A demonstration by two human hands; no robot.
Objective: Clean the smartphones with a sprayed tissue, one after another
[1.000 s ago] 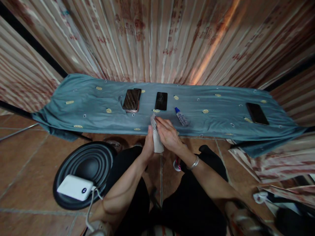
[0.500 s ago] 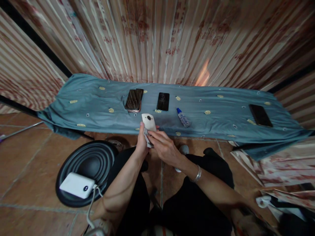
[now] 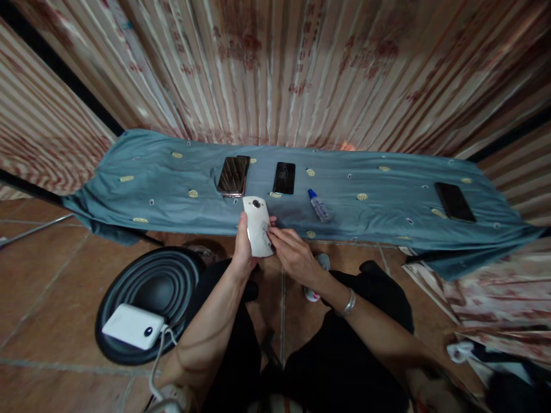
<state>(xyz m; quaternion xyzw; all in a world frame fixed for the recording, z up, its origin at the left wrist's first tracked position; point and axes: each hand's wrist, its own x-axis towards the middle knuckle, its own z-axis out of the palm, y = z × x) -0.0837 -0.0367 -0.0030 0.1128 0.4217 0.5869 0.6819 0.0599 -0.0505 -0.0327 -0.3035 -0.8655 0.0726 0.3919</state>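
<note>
A white smartphone (image 3: 257, 221), its back and round camera facing up, is gripped along its left side by my left hand (image 3: 243, 244). My right hand (image 3: 297, 255) is closed, fingertips pinching a small grey cloth (image 3: 266, 228) at the phone's right side. The fingers partly hide this cloth. Beyond the phone, on the blue patterned cloth cover (image 3: 379, 212), lie a stack of dark phones (image 3: 233, 174), another dark phone (image 3: 284, 178) and a clear bottle with a blue cap (image 3: 319, 206).
A black phone (image 3: 455, 202) lies toward the cover's right end. At lower left, a white power bank (image 3: 134, 326) with a cable rests on a round black ribbed stool (image 3: 157, 281). Pleated curtains (image 3: 275, 74) hang behind. My legs are below the table's near edge.
My right hand has slid rightward across the phone with the grey cloth, uncovering more of the phone's back. The phone has turned to face up more fully in my left hand.
</note>
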